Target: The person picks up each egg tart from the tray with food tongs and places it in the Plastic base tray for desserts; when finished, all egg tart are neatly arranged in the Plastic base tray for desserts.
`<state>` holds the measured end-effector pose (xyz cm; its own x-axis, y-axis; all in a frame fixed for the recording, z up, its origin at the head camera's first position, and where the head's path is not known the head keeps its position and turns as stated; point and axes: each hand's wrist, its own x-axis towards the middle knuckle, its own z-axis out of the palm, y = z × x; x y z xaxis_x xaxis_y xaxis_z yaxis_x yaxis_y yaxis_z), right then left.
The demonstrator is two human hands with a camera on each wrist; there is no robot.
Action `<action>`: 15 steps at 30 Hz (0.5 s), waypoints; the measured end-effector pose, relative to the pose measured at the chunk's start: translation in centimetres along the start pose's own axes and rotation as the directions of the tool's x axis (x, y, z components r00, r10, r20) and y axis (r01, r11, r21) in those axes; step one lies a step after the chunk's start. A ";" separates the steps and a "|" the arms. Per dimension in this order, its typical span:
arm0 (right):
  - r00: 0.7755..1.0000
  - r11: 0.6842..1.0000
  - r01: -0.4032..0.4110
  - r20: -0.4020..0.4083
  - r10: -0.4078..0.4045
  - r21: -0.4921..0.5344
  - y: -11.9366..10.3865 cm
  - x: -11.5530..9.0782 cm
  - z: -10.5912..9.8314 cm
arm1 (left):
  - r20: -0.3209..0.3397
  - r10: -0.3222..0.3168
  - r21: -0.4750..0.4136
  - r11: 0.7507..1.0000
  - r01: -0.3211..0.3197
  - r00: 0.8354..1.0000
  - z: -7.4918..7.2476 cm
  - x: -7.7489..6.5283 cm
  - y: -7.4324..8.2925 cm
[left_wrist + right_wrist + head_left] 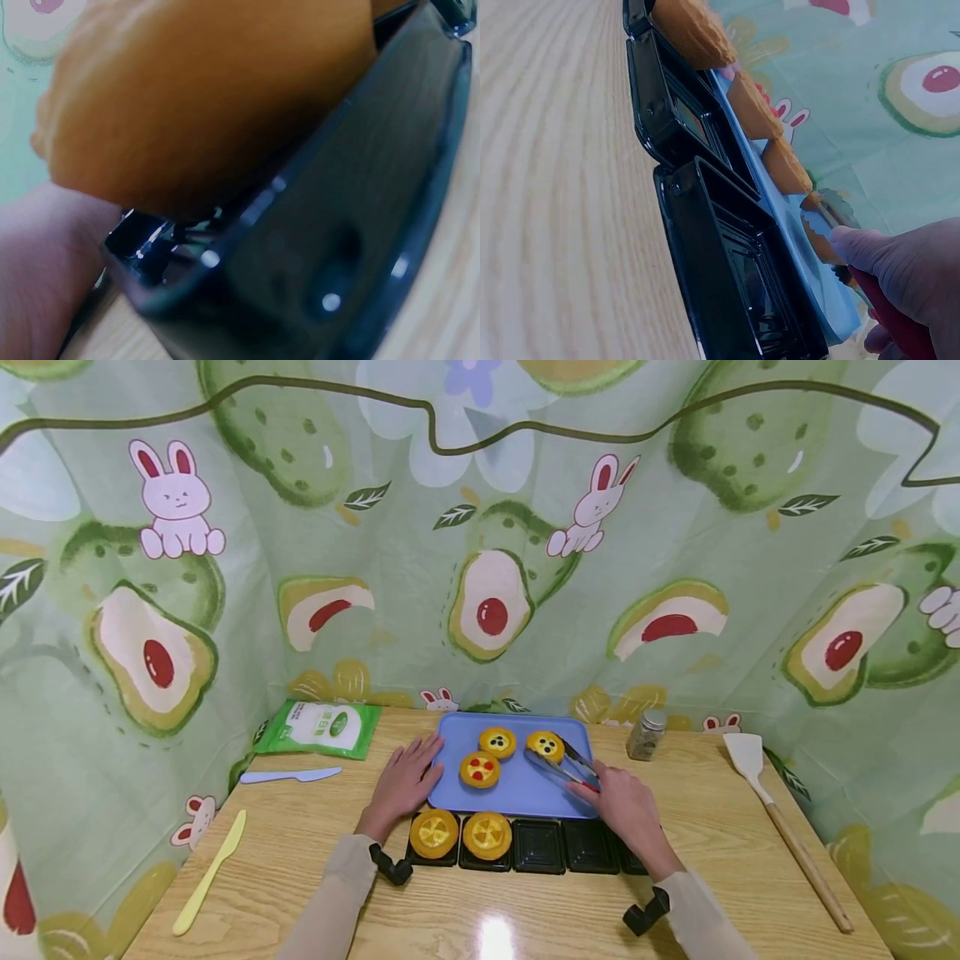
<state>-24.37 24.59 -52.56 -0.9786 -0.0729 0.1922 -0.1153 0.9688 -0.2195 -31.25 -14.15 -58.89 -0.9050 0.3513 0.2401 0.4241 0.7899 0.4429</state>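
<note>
My right hand (627,802) grips a pair of tongs (891,313) with red handles and metal arms. Their tips sit around the sides of an egg tart (545,745) dotted with dark berries, at the right of a blue tray (517,797). Left of it on the tray are another berry-dotted tart (497,742) and a tart with red pieces (479,770). With fingers extended, my left hand (405,783) rests at the tray's left edge. Close to that wrist, a tart with yellow wedges (433,833) sits in a black mold; it fills much of the left wrist view.
Several black square molds (538,847) line the tray's front; a second wedge-topped tart (487,836) fills one. A green bag (318,728), blue knife (291,775) and yellow knife (211,871) lie left. A shaker jar (647,735) and wooden-handled spatula (787,831) are right. A patterned curtain (420,527) hangs behind.
</note>
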 end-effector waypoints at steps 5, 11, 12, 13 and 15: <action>1.000 1.000 0.025 -0.016 -0.025 0.006 -0.1 -0.8 -0.4 | 0.005 0.007 0.013 1.000 -0.007 1.000 0.4 0.1 -0.4; 0.998 0.998 0.052 -0.036 -0.051 0.023 -0.5 -2.0 -1.1 | 0.015 0.001 0.018 1.000 -0.001 1.000 0.4 0.1 -0.6; 0.998 0.998 0.054 -0.036 -0.053 0.027 -0.6 -2.2 -1.2 | 0.015 0.001 0.018 1.000 -0.001 1.000 0.4 0.1 -0.5; 0.998 0.998 0.056 -0.034 -0.055 0.031 -0.7 -2.4 -1.4 | 0.017 -0.002 0.018 1.000 0.002 1.000 0.4 0.1 -0.5; 0.998 0.998 0.058 -0.030 -0.057 0.036 -0.8 -2.8 -1.6 | 0.015 -0.001 0.011 1.000 0.001 1.000 0.2 0.1 -0.4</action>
<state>-21.21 24.38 -51.36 -0.9648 -0.1212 0.2334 -0.1783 0.9537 -0.2420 -31.54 -14.26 -59.22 -0.9059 0.3578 0.2266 0.4227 0.7958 0.4335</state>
